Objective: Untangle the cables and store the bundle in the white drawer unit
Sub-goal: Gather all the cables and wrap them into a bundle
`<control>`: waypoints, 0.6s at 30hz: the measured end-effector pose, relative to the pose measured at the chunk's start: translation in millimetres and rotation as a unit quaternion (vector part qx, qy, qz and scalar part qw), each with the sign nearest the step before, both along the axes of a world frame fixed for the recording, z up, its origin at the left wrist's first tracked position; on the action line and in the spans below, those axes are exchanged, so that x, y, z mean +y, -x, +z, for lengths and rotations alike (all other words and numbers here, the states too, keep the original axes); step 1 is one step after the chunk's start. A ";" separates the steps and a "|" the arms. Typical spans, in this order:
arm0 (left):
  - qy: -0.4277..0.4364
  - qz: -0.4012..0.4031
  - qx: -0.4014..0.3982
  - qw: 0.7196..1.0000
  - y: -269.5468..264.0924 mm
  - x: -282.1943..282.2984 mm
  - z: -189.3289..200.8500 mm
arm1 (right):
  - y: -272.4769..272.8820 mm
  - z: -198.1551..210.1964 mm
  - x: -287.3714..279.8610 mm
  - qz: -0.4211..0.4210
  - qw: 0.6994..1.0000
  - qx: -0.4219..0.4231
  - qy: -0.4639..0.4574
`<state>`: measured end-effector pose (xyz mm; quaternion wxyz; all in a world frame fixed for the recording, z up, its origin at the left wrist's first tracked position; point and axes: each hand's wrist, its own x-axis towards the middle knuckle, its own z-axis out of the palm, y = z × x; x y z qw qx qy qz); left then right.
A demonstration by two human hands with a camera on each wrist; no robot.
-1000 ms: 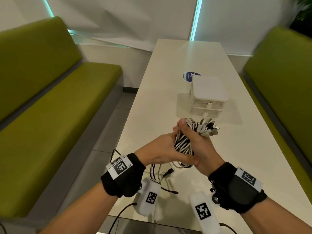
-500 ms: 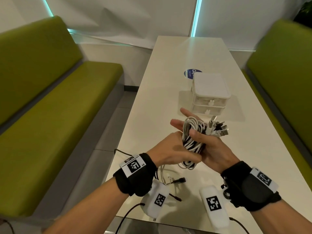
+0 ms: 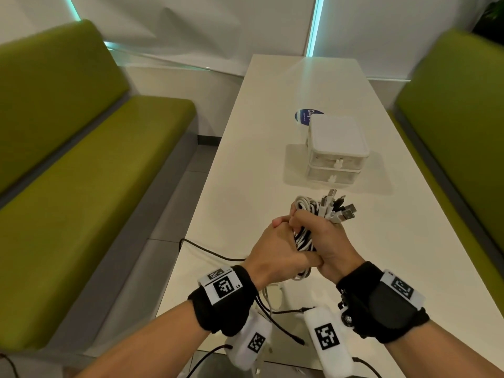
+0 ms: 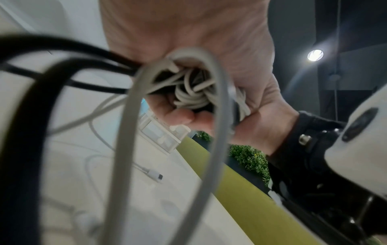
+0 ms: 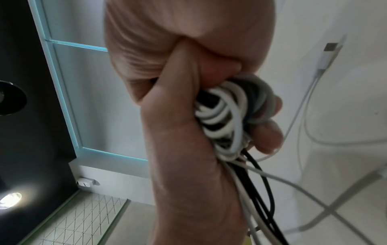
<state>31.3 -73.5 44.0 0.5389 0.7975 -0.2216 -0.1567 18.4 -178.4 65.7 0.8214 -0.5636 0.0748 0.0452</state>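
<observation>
A bundle of white and black cables [image 3: 303, 238] is held above the white table [image 3: 245, 173], near its front. My right hand [image 3: 313, 227] grips the coils [image 5: 224, 116] in a fist. My left hand [image 3: 275, 241] wraps the same bundle [image 4: 192, 89] from the left, pressed against the right hand. Several USB plugs [image 3: 336, 207] stick out of the bundle's far end. Loose cable tails [image 3: 300, 275] hang below the hands. The white drawer unit [image 3: 336, 151] stands just beyond, with both drawers closed; it also shows in the left wrist view [image 4: 161, 132].
Green benches run along both sides, the left bench [image 3: 81, 173] and the right bench [image 3: 450, 118]. A blue round sticker [image 3: 304, 115] lies behind the drawer unit. A black cable [image 3: 207, 249] trails over the table's left edge. A loose white plug [image 4: 155, 174] rests on the tabletop.
The right hand's fingers, straighter half a second ago, have curled tight round the bundle. Both hands have pressed closer together, with the left hand's fingers over the right hand.
</observation>
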 end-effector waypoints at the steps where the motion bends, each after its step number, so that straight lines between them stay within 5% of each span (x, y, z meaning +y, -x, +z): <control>1: -0.001 -0.002 -0.003 1.000 -0.3 0.1 1.1 | -0.6 -0.2 0.5 -0.001 1.000 -0.004 0.001; 9: -0.056 -0.019 0.021 0.998 -15.2 12.2 12.2 | -7.8 19.4 1.2 -0.002 0.997 -0.061 0.046; 18: -0.065 -0.081 0.077 0.992 -16.1 31.3 23.1 | -4.5 23.1 8.6 -0.057 0.997 -0.033 -0.042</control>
